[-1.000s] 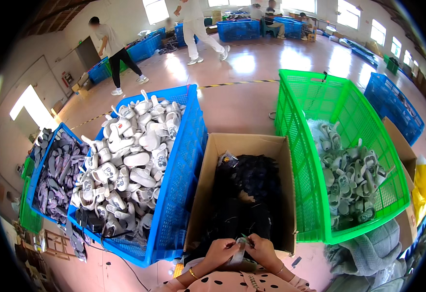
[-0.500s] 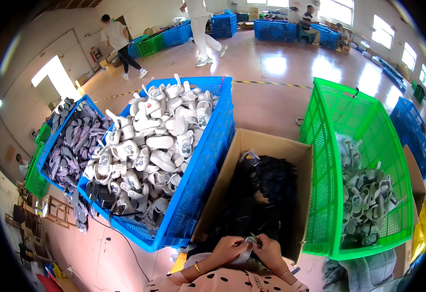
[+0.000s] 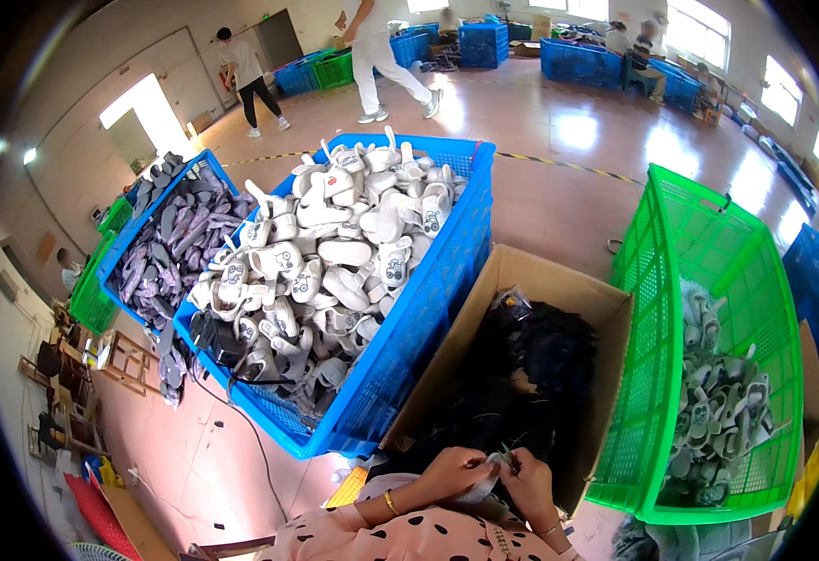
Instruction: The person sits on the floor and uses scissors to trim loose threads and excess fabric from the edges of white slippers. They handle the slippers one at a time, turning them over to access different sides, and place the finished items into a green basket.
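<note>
Low in front of me, my left hand [image 3: 458,470] is closed on a pale grey fabric piece [image 3: 484,486], whose exact kind I cannot make out. My right hand [image 3: 527,481] pinches the same piece at its upper edge, fingertips almost touching the left ones. A tiny green bit shows between the fingers, too small to name. Both hands are over the near end of an open cardboard box [image 3: 615,374] with dark, furry-looking material [image 3: 559,355] inside. Left of the box, a blue crate [image 3: 409,360] is heaped with off-white shoes [image 3: 344,252].
A green crate [image 3: 648,280] at right holds grey-green shoes [image 3: 723,402]. Purple-grey shoes [image 3: 175,234] fill another blue crate at far left. A black cable [image 3: 260,439] trails across the floor. Two people walk in the back; others sit by blue crates [image 3: 579,64].
The view has shifted, so the crates and box sit farther right. The walking people have changed their stride. My hands stay together on the fabric piece, with fingers slightly rearranged.
</note>
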Available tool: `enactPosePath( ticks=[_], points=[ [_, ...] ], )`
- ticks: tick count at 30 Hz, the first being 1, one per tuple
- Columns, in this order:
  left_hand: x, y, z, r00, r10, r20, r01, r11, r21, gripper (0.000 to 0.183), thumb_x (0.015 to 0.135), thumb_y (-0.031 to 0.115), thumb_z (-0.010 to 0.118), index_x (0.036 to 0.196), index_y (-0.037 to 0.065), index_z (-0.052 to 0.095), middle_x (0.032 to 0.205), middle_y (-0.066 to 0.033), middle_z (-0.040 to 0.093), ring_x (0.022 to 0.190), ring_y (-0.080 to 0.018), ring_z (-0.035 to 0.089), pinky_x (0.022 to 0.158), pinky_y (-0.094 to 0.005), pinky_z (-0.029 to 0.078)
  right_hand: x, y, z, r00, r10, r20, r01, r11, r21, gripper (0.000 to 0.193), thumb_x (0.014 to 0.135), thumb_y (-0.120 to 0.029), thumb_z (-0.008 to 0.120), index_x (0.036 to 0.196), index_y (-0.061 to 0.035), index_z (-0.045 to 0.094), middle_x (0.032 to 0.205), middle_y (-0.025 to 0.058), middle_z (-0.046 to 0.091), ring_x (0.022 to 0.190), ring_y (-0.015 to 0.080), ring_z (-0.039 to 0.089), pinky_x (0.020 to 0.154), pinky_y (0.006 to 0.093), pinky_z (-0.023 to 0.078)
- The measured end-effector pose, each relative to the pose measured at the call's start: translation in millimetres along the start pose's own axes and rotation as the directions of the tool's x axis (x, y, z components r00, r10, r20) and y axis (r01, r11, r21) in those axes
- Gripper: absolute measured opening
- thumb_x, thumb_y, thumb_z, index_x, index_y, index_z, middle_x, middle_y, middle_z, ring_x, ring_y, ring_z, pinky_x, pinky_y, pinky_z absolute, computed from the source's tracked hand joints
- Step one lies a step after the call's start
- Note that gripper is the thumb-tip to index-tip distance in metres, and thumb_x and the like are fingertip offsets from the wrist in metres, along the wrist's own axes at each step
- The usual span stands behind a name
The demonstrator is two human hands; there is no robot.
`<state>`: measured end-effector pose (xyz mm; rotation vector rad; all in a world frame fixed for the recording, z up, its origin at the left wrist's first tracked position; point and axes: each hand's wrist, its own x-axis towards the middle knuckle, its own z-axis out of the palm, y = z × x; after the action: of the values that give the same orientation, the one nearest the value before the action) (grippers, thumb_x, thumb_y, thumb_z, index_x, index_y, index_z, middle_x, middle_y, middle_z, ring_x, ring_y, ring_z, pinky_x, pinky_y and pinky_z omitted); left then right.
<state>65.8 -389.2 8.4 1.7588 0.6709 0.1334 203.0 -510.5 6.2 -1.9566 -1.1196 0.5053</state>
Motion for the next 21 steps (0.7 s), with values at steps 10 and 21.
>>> enactPosePath(
  ticks=[10, 21],
  points=[
    [4, 2, 5, 0.999, 0.035, 0.001, -0.035, 0.999, 0.005, 0.034, 0.087, 0.028, 0.065, 0.077, -0.004, 0.066, 0.062, -0.016, 0.059, 0.052, -0.0179, 0.05, 0.051, -0.0324, 0.038, -3, 9, -1, 0.994, 0.112, -0.01, -0.11, 0.983, 0.149, 0.012, 0.08, -0.009, 0.066, 0.085, 0.0016, 0.062, 0.065, 0.0151, 0.063, 0.056, 0.0228, 0.064, 0.053, 0.0327, 0.047],
    [2, -6, 5, 0.993, 0.065, -0.095, -0.062, 0.998, 0.031, 0.024, 0.088, 0.022, 0.065, 0.081, -0.001, 0.067, 0.065, -0.01, 0.061, 0.06, -0.0096, 0.053, 0.055, -0.0282, 0.042, 1, 15, 20, 0.994, -0.058, -0.088, 0.053, 0.997, -0.057, 0.016, 0.077, -0.01, 0.07, 0.09, -0.0027, 0.063, 0.07, 0.0171, 0.064, 0.063, 0.0361, 0.063, 0.058, 0.0421, 0.05]
  ],
)
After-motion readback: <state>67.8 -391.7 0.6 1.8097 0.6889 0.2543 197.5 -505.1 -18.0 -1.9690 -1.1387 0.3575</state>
